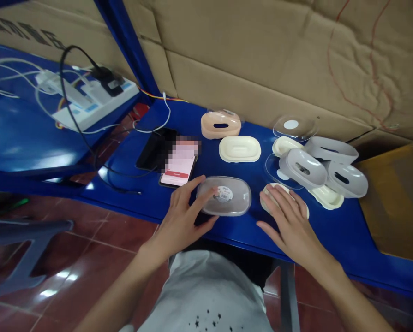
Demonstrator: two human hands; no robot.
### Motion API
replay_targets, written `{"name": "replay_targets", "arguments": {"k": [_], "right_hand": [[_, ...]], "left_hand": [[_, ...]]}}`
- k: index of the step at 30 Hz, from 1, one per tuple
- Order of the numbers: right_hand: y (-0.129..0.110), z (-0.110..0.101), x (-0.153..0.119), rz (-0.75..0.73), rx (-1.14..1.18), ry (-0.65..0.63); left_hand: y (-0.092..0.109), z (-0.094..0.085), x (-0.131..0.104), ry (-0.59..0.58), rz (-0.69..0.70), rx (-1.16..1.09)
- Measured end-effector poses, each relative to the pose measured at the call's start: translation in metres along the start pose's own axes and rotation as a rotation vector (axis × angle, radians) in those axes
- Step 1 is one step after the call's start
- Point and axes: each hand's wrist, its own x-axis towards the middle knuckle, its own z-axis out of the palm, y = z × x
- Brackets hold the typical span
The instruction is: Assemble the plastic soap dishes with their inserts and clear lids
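My left hand [188,210] spans the left end of a greyish oval plastic box [241,200] with a clear lid, near the table's front edge. Its thumb is at the near side, and a fingertip rests on the round white label [226,193]. To the right, my right hand [287,214] lies over a cream oval plastic piece [266,201] with its fingers stretched out, hiding most of it. Behind the box sits a cream oval tray [240,148], and beyond that a peach oval shell [220,125] with a slot.
Several grey slotted shells [303,166] are heaped at the right with cream trays and clear lids [294,128]. A lit phone [178,161] lies left of centre beside a dark one [154,150]. A power strip [98,108] with cables and a cardboard box [396,203] flank the blue table [334,235].
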Motion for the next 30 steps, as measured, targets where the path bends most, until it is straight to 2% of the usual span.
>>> {"name": "replay_targets", "arguments": {"k": [2, 5, 7, 9, 11, 13, 15, 20, 23, 26, 28, 30], "right_hand": [[0.003, 0.000, -0.023, 0.065, -0.051, 0.009], [0.003, -0.003, -0.049, 0.103, -0.007, -0.044], [0.005, -0.006, -0.055, 0.072, 0.082, -0.074], [0.012, -0.009, -0.052, 0.037, 0.161, -0.047], [0.025, -0.010, -0.040, 0.031, 0.174, 0.029], [0.041, -0.009, -0.024, 0.056, 0.105, 0.101], [0.056, -0.010, -0.009, 0.070, -0.003, 0.118], [0.082, -0.026, 0.014, 0.086, -0.153, 0.168], [0.103, -0.030, 0.018, 0.127, -0.189, 0.184], [0.120, -0.021, 0.019, 0.108, -0.171, 0.219], [0.120, -0.016, 0.017, 0.091, -0.156, 0.284], [0.108, -0.017, 0.013, 0.048, -0.128, 0.341]], "left_hand": [[-0.001, 0.000, 0.007, 0.041, 0.001, 0.099], [0.000, 0.002, 0.021, 0.111, 0.001, 0.229], [0.006, 0.005, 0.029, 0.171, -0.007, 0.294], [0.018, 0.008, 0.033, 0.208, 0.027, 0.290], [0.034, 0.012, 0.035, 0.138, 0.169, 0.194], [0.049, 0.016, 0.039, -0.015, 0.368, 0.096], [0.059, 0.022, 0.049, -0.143, 0.524, 0.090], [0.053, 0.037, 0.091, -0.286, 0.710, 0.222], [0.045, 0.043, 0.108, -0.305, 0.766, 0.235], [0.038, 0.048, 0.111, -0.277, 0.786, 0.204], [0.036, 0.050, 0.108, -0.255, 0.788, 0.179], [0.035, 0.048, 0.104, -0.218, 0.789, 0.171]]}}
